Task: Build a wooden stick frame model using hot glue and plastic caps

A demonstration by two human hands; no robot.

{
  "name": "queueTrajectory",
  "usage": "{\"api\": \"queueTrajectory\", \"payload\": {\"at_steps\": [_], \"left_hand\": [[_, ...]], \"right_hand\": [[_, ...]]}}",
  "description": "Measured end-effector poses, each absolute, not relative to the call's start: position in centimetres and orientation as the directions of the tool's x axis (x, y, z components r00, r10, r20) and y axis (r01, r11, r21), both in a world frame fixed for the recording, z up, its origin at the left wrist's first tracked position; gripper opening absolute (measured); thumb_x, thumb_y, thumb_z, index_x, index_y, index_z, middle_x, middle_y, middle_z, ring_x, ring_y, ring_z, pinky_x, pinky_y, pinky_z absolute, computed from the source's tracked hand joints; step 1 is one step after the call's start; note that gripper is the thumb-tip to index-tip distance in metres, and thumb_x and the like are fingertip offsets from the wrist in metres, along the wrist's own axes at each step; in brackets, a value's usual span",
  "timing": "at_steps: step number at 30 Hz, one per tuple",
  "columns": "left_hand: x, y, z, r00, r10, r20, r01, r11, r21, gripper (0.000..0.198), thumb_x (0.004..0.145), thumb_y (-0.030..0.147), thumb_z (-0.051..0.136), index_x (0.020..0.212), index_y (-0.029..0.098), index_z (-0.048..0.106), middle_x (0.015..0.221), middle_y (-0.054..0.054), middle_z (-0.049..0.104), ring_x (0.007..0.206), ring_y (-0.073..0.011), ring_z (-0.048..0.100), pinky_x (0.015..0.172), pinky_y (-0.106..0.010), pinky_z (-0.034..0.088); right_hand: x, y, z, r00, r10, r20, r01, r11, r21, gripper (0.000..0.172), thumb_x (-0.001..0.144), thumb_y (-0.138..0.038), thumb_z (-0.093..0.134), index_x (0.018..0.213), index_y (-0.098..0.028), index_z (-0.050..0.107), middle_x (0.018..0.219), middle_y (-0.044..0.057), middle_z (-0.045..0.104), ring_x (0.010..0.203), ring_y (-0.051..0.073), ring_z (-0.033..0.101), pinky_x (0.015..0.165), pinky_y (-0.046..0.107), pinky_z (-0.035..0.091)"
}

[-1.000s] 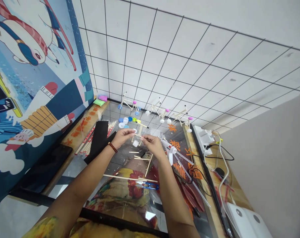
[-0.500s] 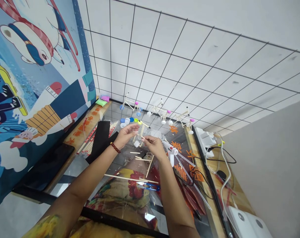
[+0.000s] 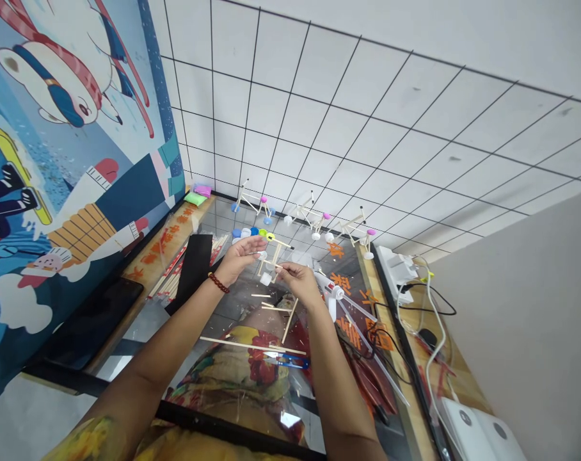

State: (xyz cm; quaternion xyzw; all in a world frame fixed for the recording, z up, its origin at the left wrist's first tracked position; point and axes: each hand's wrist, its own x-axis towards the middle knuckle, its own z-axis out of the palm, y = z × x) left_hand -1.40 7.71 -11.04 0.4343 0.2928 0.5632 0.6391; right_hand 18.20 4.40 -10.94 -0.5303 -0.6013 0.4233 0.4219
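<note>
**Right hand [image 3: 297, 282] grips short stick [image 3: 273, 264]; left hand [image 3: 240, 262] holds nothing visible**

Head view, clock centred on the stick frame [image 3: 277, 253], which lies between the two hands above the glass-topped counter [image 3: 228, 314]. Whether the frame bears on the glass cannot be told.

Right hand, 4 o'clock: thumb and fingers pinched together on one end of the short stick, which crosses the frame's legs. Contact between stick and legs is too small to confirm.

Left hand, 9 o'clock: fingers extended, thumb apart from them. A white disc [image 3: 262, 255] sits just beside the fingertips; touch cannot be told.

Surroundings: white block [image 3: 265, 279] at 7; row of blue, white and yellow caps [image 3: 246, 233] at 10. Three assembled stick models stand along the tiled wall [image 3: 290, 115]: left model [image 3: 254, 203] at 11, middle model [image 3: 307, 213] between 1 and 2, right model [image 3: 355, 225] near 3. White glue gun [image 3: 337, 292] at 4. Loose sticks [image 3: 277, 308] at 6, with blue-handled snips [image 3: 291, 361] beyond. Black strip [image 3: 197, 262] at 9.
</note>
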Motion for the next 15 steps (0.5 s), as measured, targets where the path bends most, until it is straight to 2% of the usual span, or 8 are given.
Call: {"api": "queueTrajectory", "payload": {"at_steps": [4, 7, 11, 13, 15], "left_hand": [[-1.9, 8.6, -12.4, 0.096, 0.994, -0.055, -0.380, 0.087, 0.921, 0.039, 0.060, 0.011, 0.070, 0.099, 0.015, 0.068, 0.100, -0.009, 0.070, 0.096, -0.0198, 0.064, 0.090, -0.037, 0.048], [-1.7, 8.5, -13.0, 0.153, 0.981, -0.119, -0.330, 0.164, 0.930, 0.041, 0.057, 0.009, 0.072, 0.098, 0.013, 0.068, 0.098, -0.011, 0.070, 0.086, -0.0189, 0.065, 0.082, -0.036, 0.050], [-0.6, 7.5, -13.0, 0.325, 0.944, -0.060, -0.221, 0.137, 0.966, 0.074, 0.050, 0.006, 0.080, 0.121, 0.017, 0.061, 0.115, -0.012, 0.063, 0.081, -0.0153, 0.064, 0.078, -0.034, 0.051], [0.1, 7.0, -13.1, 0.344, 0.939, 0.003, -0.163, 0.057, 0.985, 0.088, 0.050, 0.008, 0.082, 0.132, 0.020, 0.053, 0.125, -0.013, 0.057, 0.082, -0.0137, 0.062, 0.079, -0.033, 0.051], [0.8, 6.7, -13.3, 0.309, 0.949, 0.066, -0.126, -0.028, 0.992, 0.094, 0.051, 0.011, 0.083, 0.138, 0.021, 0.047, 0.128, -0.014, 0.056, 0.085, -0.0152, 0.063, 0.079, -0.032, 0.052]], "right_hand": [[18.6, 4.8, -10.9, -0.001, 0.997, 0.077, 0.203, 0.076, -0.976, 0.026, 0.072, -0.046, 0.068, 0.075, -0.019, 0.071, 0.062, 0.002, 0.069, 0.059, 0.017, 0.061, 0.061, 0.029, 0.048], [19.0, 5.0, -10.8, 0.074, 0.992, 0.099, 0.127, 0.089, -0.988, 0.029, 0.074, -0.048, 0.067, 0.077, -0.019, 0.071, 0.064, 0.003, 0.070, 0.059, 0.016, 0.062, 0.061, 0.029, 0.050], [19.2, 5.0, -10.5, 0.165, 0.979, 0.116, 0.053, 0.109, -0.993, 0.030, 0.074, -0.048, 0.068, 0.081, -0.019, 0.071, 0.068, 0.003, 0.071, 0.060, 0.015, 0.062, 0.061, 0.029, 0.050], [19.0, 4.9, -10.4, 0.179, 0.977, 0.118, 0.032, 0.114, -0.993, 0.029, 0.073, -0.048, 0.070, 0.079, -0.019, 0.071, 0.068, 0.003, 0.070, 0.060, 0.015, 0.062, 0.061, 0.029, 0.050], [18.7, 4.7, -10.2, 0.163, 0.980, 0.118, 0.031, 0.114, -0.993, 0.029, 0.073, -0.047, 0.071, 0.077, -0.019, 0.071, 0.065, 0.002, 0.069, 0.059, 0.014, 0.061, 0.061, 0.029, 0.049]]}}
